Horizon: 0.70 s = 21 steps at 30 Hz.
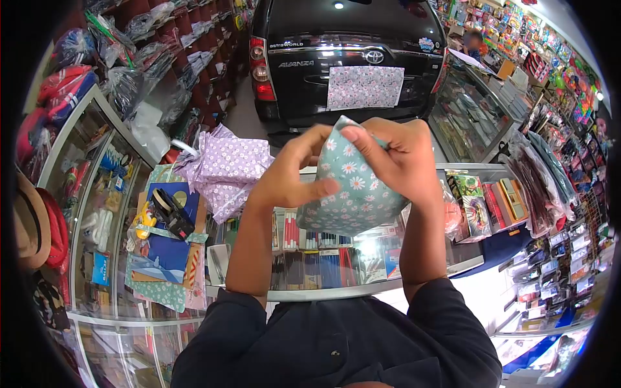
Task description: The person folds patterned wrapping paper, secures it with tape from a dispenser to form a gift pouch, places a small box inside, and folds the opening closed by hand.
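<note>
A green package with white daisies (352,194) is held up above the glass counter, its pointed top upward. My right hand (394,155) pinches the top of the paper, thumb in front. At the package's left side is my left hand (301,168), its thumb and fingers apart, the fingertips partly behind the paper; it is not clear whether it grips. A purple daisy-patterned package (229,165) lies to the left. Beyond it at the lower left are a black tape dispenser (171,213) and yellow scissors (143,220).
The glass counter (291,295) spans the front, with books (469,207) at its right. A glass cabinet (97,142) stands left, blue folders (165,252) near it. A black car (349,39) is behind the counter; a person (474,44) is far right.
</note>
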Available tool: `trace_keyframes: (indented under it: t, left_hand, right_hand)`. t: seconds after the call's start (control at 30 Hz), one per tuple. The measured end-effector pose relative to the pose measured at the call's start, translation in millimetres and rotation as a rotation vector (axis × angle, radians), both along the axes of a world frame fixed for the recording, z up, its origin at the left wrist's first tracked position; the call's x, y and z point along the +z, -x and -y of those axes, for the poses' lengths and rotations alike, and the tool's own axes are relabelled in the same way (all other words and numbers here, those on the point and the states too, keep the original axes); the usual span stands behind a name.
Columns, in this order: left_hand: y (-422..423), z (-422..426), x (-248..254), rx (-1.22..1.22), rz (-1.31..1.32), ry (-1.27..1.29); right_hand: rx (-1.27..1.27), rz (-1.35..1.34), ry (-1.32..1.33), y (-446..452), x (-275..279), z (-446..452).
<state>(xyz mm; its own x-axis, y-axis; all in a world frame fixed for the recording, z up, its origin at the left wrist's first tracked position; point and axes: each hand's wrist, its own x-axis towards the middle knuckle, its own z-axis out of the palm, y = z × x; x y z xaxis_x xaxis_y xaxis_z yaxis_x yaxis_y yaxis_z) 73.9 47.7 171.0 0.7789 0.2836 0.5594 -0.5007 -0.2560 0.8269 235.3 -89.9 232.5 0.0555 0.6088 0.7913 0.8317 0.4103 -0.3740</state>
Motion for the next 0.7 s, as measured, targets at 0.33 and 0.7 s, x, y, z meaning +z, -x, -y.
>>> trace_keyframes:
  t: [0.33,0.7]
  left_hand:
    - [-5,-1,-4,-0.073,-0.369,-0.117]
    - [-6,-14,-14,-0.038,-0.361,-0.149]
  right_hand:
    - [-0.069,-0.010,-0.016,-12,15,2]
    - [-0.030,0.039,0.030,-11,9,-8]
